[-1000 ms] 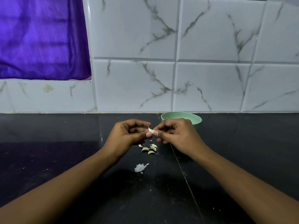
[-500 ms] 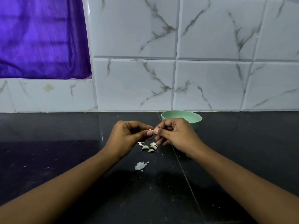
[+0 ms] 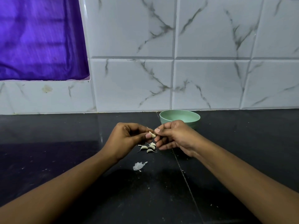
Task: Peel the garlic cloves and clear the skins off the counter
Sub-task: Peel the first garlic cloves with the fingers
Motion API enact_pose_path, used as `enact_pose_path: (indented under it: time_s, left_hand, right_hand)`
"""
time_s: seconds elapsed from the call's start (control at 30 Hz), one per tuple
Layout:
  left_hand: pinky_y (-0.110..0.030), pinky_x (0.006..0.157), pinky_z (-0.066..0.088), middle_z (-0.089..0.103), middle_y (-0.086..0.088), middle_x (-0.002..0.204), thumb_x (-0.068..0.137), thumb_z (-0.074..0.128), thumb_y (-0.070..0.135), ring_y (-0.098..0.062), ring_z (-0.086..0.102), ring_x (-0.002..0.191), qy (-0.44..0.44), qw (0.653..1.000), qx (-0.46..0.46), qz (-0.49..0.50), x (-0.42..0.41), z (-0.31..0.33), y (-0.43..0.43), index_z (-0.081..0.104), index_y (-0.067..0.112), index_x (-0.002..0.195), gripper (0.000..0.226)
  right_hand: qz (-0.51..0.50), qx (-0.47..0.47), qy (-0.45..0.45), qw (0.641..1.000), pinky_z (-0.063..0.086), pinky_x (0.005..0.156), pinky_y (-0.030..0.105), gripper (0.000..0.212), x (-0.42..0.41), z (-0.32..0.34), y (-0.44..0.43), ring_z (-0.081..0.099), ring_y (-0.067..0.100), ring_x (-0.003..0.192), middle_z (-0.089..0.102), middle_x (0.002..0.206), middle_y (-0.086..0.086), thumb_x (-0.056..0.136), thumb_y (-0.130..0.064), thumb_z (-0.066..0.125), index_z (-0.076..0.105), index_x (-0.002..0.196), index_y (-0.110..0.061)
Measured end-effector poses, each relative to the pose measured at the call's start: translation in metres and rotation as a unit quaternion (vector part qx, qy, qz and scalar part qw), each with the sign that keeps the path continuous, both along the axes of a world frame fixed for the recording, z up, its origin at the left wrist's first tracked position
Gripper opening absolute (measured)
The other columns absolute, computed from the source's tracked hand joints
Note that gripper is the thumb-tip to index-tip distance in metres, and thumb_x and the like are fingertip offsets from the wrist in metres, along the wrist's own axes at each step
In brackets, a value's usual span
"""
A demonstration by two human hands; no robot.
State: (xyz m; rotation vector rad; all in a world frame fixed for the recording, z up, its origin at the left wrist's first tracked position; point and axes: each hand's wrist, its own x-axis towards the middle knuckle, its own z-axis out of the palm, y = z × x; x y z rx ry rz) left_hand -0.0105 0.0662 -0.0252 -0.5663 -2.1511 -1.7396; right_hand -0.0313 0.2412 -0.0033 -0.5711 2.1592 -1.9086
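A small pale garlic clove (image 3: 152, 134) is held above the black counter (image 3: 64, 159) between both hands. My left hand (image 3: 127, 139) pinches it with thumb and fingers, and a thin stem sticks up from it. My right hand (image 3: 174, 136) pinches the clove's right end with thumb and forefinger. Just below the hands, several unpeeled garlic cloves (image 3: 148, 148) lie in a small cluster on the counter. A loose piece of white garlic skin (image 3: 138, 166) lies nearer to me.
A pale green bowl (image 3: 179, 118) stands on the counter behind my right hand, close to the marble-tiled wall (image 3: 210, 78). A purple cloth (image 3: 40, 38) fills an opening at upper left. Small crumbs dot the counter.
Both hands stay together on the clove, with only small finger shifts. The view has tilted slightly, so the hands sit a little higher in the frame.
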Motion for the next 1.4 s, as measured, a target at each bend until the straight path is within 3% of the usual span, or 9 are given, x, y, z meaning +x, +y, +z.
enact_pose_path:
  time_s: [0.13,0.27,0.53,0.63,0.73,0.9,1.13,1.27,1.4]
  left_hand:
    - [-0.032,0.075,0.058,0.074,-0.014,0.079,0.075,0.071,0.005,-0.017,0.070,0.070,-0.035,0.999,0.029,0.012,-0.003,-0.001,-0.001,0.075,0.012,0.079,0.009]
    - [-0.024,0.064,0.057,0.073,-0.013,0.073,0.076,0.071,0.003,-0.015,0.069,0.066,-0.068,0.996,0.055,0.004,-0.002,-0.001,-0.001,0.074,0.006,0.082,0.007]
    - [-0.019,0.059,0.054,0.071,-0.011,0.068,0.078,0.070,0.003,-0.012,0.067,0.062,-0.102,0.993,0.065,-0.006,0.000,-0.001,0.001,0.073,0.004,0.083,0.006]
    - [-0.018,0.057,0.054,0.071,-0.012,0.068,0.077,0.069,-0.001,-0.012,0.067,0.059,-0.109,0.991,0.070,-0.014,0.001,-0.002,0.003,0.072,0.001,0.085,0.008]
    - [-0.017,0.056,0.052,0.072,-0.010,0.067,0.078,0.068,-0.002,-0.011,0.067,0.059,-0.099,0.993,0.066,-0.018,0.002,-0.002,0.004,0.073,0.002,0.084,0.010]
    - [-0.017,0.057,0.053,0.072,-0.011,0.070,0.078,0.067,-0.003,-0.010,0.067,0.060,-0.088,0.994,0.069,-0.015,0.001,-0.003,0.004,0.073,0.003,0.086,0.012]
    - [-0.024,0.068,0.058,0.071,-0.026,0.085,0.065,0.071,0.013,-0.019,0.069,0.070,-0.074,0.995,0.062,-0.017,0.001,-0.002,0.003,0.074,0.004,0.087,0.024]
    - [-0.023,0.065,0.057,0.071,-0.024,0.083,0.068,0.069,0.010,-0.017,0.069,0.068,-0.075,0.994,0.070,-0.025,0.001,-0.001,0.003,0.074,0.004,0.089,0.022]
    - [-0.022,0.063,0.056,0.073,-0.013,0.076,0.077,0.067,0.004,-0.015,0.068,0.066,-0.074,0.995,0.066,-0.025,0.002,0.000,0.003,0.073,0.004,0.091,0.015]
  right_hand:
    - [-0.024,0.087,0.164,0.982,0.054,0.054,0.020,0.008,-0.001,0.005,0.007,0.068,0.012,0.062,0.068,0.069,0.003,0.090,-0.010,0.062,0.068,0.085,-0.007]
    - [-0.044,0.175,0.295,0.938,0.054,0.060,0.020,0.008,-0.001,0.002,0.007,0.070,0.011,0.065,0.072,0.072,0.003,0.084,-0.006,0.068,0.071,0.081,-0.013]
    - [-0.063,0.286,0.455,0.841,0.047,0.064,0.013,0.008,-0.004,-0.001,0.005,0.064,0.006,0.067,0.073,0.075,0.000,0.082,-0.016,0.070,0.075,0.087,-0.012]
    - [-0.064,0.303,0.490,0.815,0.053,0.065,0.030,0.013,-0.002,-0.003,0.003,0.067,0.015,0.066,0.073,0.073,0.003,0.080,-0.022,0.067,0.074,0.084,-0.012]
    - [-0.074,0.299,0.515,0.800,0.054,0.058,0.032,0.021,-0.001,-0.006,0.000,0.065,0.016,0.058,0.070,0.065,0.002,0.074,-0.028,0.060,0.073,0.077,-0.013]
    - [-0.084,0.271,0.483,0.828,0.048,0.059,0.022,0.009,-0.004,-0.007,0.000,0.054,0.001,0.055,0.070,0.066,0.000,0.075,-0.021,0.071,0.072,0.076,-0.013]
    - [-0.130,0.257,0.509,0.811,0.045,0.052,0.023,0.035,-0.003,-0.013,-0.005,0.057,0.009,0.051,0.063,0.057,-0.005,0.069,-0.047,0.046,0.065,0.066,-0.017]
    - [-0.120,0.220,0.432,0.867,0.039,0.054,0.013,0.012,-0.006,-0.013,-0.004,0.052,0.000,0.050,0.053,0.051,-0.015,0.071,-0.027,0.066,0.059,0.062,-0.025]
    - [-0.099,0.141,0.279,0.945,0.043,0.052,0.015,0.018,-0.007,-0.012,-0.006,0.057,0.003,0.047,0.058,0.055,-0.007,0.077,-0.012,0.070,0.060,0.064,-0.021]
